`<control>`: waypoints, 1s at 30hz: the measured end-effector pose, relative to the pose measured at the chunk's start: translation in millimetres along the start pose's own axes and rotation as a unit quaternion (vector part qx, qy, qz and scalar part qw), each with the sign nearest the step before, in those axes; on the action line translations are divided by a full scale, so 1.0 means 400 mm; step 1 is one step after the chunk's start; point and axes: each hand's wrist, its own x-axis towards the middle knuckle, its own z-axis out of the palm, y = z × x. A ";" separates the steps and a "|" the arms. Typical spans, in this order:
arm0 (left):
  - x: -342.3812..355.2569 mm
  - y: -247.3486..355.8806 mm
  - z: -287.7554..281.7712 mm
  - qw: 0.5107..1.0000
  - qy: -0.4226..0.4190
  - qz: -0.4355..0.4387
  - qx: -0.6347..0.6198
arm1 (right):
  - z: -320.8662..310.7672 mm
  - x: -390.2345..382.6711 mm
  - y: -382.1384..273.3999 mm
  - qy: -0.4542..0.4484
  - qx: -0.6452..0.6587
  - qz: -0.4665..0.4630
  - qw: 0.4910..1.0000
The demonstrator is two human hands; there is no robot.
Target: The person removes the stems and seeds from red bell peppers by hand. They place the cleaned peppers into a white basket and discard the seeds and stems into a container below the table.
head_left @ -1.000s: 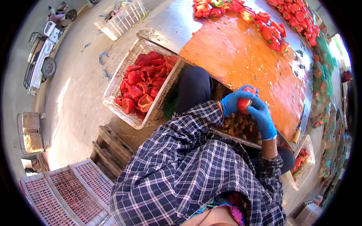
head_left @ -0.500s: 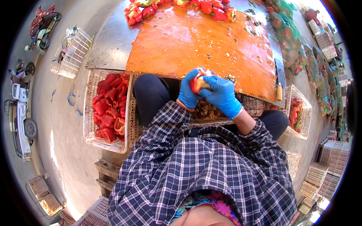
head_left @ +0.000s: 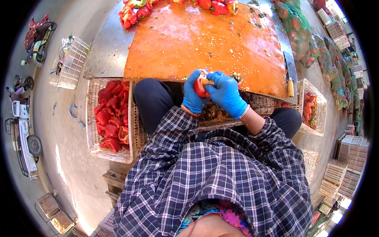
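Observation:
A red bell pepper (head_left: 200,89) is held just off the table's near edge, between my two blue-gloved hands. My left hand (head_left: 192,96) wraps round its left side. My right hand (head_left: 226,96) has its fingers bent against the pepper's right side, where a yellowish-tan part shows; I cannot tell if that is the pepper's inner flesh or something else. Beneath my hands a crate (head_left: 215,125) holds dark scraps and trimmings. The orange tabletop (head_left: 177,51) ahead is sprinkled with pale seeds and bits of green.
Several red peppers (head_left: 143,13) lie along the table's far side. A wooden-handled knife (head_left: 290,81) rests at its right edge. Crates of red pepper pieces stand at left (head_left: 130,152) and right (head_left: 321,118). Filled green net sacks (head_left: 296,33) line the right.
Both hands have shifted slightly left with the pepper, and it has turned a little in their grip. The whole view has also shifted slightly.

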 end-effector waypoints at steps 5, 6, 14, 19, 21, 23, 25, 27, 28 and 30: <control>-0.018 0.046 0.041 0.996 -0.009 0.020 0.089 | -0.092 0.040 0.022 -0.113 0.451 0.246 0.850; -0.010 0.056 0.055 0.999 0.029 -0.028 0.011 | -0.098 0.037 0.024 -0.119 0.469 0.246 0.840; -0.018 0.026 0.050 0.980 -0.085 0.130 0.124 | -0.221 -0.066 0.033 -0.055 -0.009 0.028 0.998; 0.000 0.045 0.006 0.997 -0.073 -0.037 0.006 | -0.169 -0.086 -0.062 -0.042 0.110 0.084 0.990; -0.001 0.030 0.003 0.996 -0.075 -0.029 0.026 | -0.123 -0.063 -0.111 -0.037 0.035 0.034 0.998; 0.001 0.026 0.007 0.996 -0.077 -0.032 0.035 | -0.051 -0.057 -0.051 -0.048 0.084 -0.017 0.995; -0.006 0.028 0.003 0.996 -0.072 -0.048 0.030 | 0.003 -0.058 -0.017 -0.005 0.098 -0.056 0.994; -0.006 0.030 -0.010 0.997 -0.062 -0.027 0.044 | 0.011 -0.062 -0.015 0.016 0.202 0.000 0.979; -0.001 0.028 -0.020 0.997 -0.063 -0.013 0.043 | -0.003 -0.070 -0.028 0.014 0.297 0.076 0.952; -0.001 0.024 -0.012 0.998 -0.046 0.009 0.042 | -0.032 -0.068 -0.007 0.046 0.541 0.238 0.805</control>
